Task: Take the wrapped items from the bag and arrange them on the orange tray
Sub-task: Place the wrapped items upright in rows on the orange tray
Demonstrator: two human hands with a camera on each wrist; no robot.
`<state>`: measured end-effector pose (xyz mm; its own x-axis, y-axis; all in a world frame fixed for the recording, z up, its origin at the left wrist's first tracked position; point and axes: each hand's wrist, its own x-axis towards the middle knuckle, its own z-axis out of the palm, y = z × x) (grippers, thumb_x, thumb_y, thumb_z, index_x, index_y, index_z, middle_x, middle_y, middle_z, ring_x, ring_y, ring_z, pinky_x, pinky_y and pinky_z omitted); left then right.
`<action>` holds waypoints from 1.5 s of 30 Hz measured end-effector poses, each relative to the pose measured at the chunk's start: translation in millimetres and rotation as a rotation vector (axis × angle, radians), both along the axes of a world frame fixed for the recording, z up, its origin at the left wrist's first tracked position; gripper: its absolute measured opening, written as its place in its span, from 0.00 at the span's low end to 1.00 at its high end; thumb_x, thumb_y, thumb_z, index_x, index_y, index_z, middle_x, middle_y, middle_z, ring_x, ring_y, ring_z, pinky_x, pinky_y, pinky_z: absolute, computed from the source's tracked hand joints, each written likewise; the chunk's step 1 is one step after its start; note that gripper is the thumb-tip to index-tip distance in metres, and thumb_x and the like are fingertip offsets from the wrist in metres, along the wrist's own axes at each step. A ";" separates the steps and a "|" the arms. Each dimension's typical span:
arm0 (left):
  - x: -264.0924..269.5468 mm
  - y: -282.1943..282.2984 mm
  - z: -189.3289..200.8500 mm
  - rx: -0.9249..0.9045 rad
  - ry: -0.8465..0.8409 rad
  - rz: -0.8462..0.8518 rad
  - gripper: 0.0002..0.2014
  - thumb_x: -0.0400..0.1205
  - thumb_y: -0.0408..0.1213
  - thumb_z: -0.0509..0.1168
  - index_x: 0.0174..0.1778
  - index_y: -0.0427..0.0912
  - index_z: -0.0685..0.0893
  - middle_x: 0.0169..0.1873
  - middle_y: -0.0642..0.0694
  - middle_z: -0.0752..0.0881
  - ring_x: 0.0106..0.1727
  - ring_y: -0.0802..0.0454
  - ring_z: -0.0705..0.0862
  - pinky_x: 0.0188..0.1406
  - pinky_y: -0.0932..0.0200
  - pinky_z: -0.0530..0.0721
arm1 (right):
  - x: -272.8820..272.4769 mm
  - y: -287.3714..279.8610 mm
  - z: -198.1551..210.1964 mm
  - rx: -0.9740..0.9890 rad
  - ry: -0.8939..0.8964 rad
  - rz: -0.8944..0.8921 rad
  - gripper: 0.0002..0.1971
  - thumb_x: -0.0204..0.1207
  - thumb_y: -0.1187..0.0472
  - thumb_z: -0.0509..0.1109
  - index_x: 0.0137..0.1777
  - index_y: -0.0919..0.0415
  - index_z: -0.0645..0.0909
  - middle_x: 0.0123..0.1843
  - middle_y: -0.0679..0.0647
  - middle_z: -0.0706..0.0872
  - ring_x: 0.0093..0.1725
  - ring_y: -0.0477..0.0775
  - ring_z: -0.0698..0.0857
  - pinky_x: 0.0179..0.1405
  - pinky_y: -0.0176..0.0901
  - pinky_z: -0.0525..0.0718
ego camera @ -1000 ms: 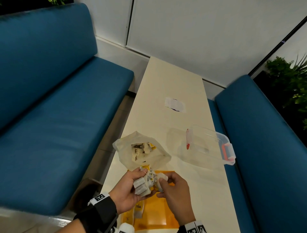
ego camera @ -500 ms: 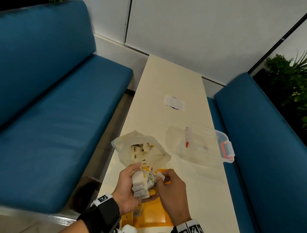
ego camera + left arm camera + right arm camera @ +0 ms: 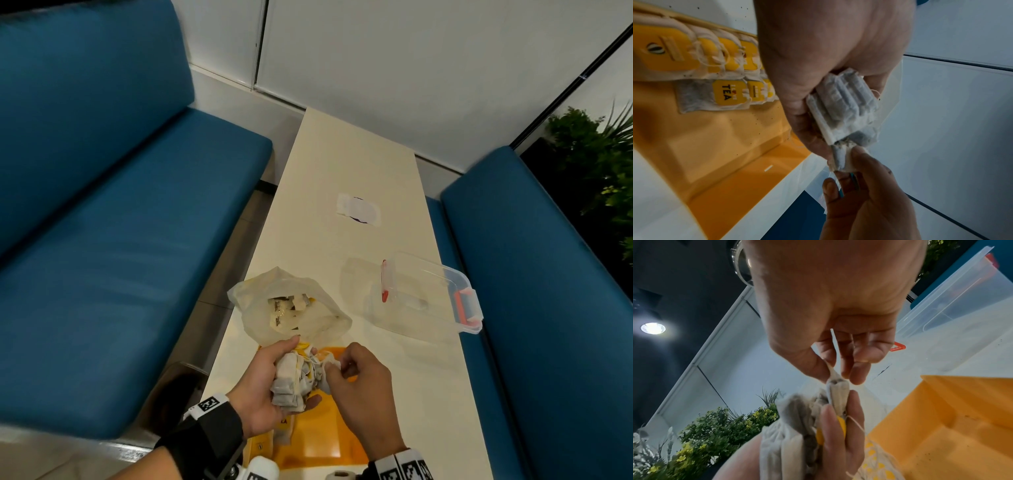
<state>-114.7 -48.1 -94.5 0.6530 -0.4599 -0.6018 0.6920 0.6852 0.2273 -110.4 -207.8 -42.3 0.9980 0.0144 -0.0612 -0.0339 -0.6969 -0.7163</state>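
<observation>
Long cream-white bench [image 3: 346, 178], running between two blue padded seats [image 3: 113, 240].

Clear plastic storage box with orange-red latches [image 3: 428, 291], on the right side of the bench, just beyond the hands.

Translucent whitish plastic bag [image 3: 260, 301], open-mouthed, at the bench's left edge, at the far end of the tray; pale wrapped items show inside.

Flat orange plastic tray [image 3: 322, 442], at the near end of the bench under both hands. Two rows of paper tea bags with yellow tags [image 3: 723, 65] lie overlapped along its left side.

Left hand [image 3: 260, 383], above the tray, grip curled tight around a bunch of grey-white tea bags [image 3: 291, 380], strings and yellow tags tangled among them.

Right hand [image 3: 359, 383], touching the bunch from the right, thumb and fingertips pinched together on the edge of a single tea bag [image 3: 837, 386] at the bunch's top.
</observation>
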 end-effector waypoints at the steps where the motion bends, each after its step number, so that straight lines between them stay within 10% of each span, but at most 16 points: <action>1: 0.1 0.5 -1.2 0.003 -0.001 0.002 0.20 0.83 0.52 0.67 0.60 0.40 0.91 0.60 0.33 0.90 0.50 0.39 0.91 0.49 0.43 0.88 | 0.3 -0.2 0.1 0.013 -0.012 0.013 0.13 0.72 0.61 0.75 0.32 0.54 0.73 0.31 0.52 0.79 0.35 0.47 0.78 0.34 0.36 0.76; 13: -0.2 7.2 -4.4 0.021 0.004 -0.011 0.21 0.84 0.53 0.66 0.61 0.39 0.89 0.55 0.33 0.90 0.49 0.38 0.91 0.44 0.48 0.85 | 11.4 -4.9 9.5 0.220 0.042 0.031 0.13 0.68 0.66 0.70 0.29 0.56 0.69 0.32 0.68 0.78 0.32 0.72 0.85 0.32 0.68 0.85; 23: -3.3 15.5 -9.8 -0.006 -0.009 -0.035 0.20 0.83 0.52 0.67 0.58 0.39 0.89 0.54 0.33 0.88 0.50 0.37 0.90 0.41 0.48 0.86 | 21.9 -15.8 22.0 0.185 0.064 0.111 0.17 0.75 0.76 0.71 0.48 0.50 0.86 0.44 0.42 0.88 0.47 0.41 0.86 0.48 0.31 0.84; 39: -23.6 51.8 -17.5 0.045 -0.016 0.027 0.29 0.82 0.52 0.67 0.70 0.32 0.86 0.66 0.31 0.87 0.52 0.37 0.91 0.47 0.46 0.88 | 9.9 -33.4 -0.4 0.023 0.324 0.153 0.03 0.78 0.64 0.73 0.44 0.56 0.83 0.40 0.50 0.90 0.35 0.45 0.89 0.31 0.32 0.78; 45: -32.2 58.2 -16.5 0.007 -0.026 0.057 0.26 0.87 0.49 0.61 0.68 0.29 0.87 0.64 0.29 0.88 0.46 0.36 0.93 0.28 0.55 0.90 | -6.4 -27.7 -34.1 0.110 0.444 0.156 0.07 0.81 0.72 0.65 0.49 0.60 0.79 0.43 0.60 0.91 0.40 0.54 0.93 0.38 0.48 0.89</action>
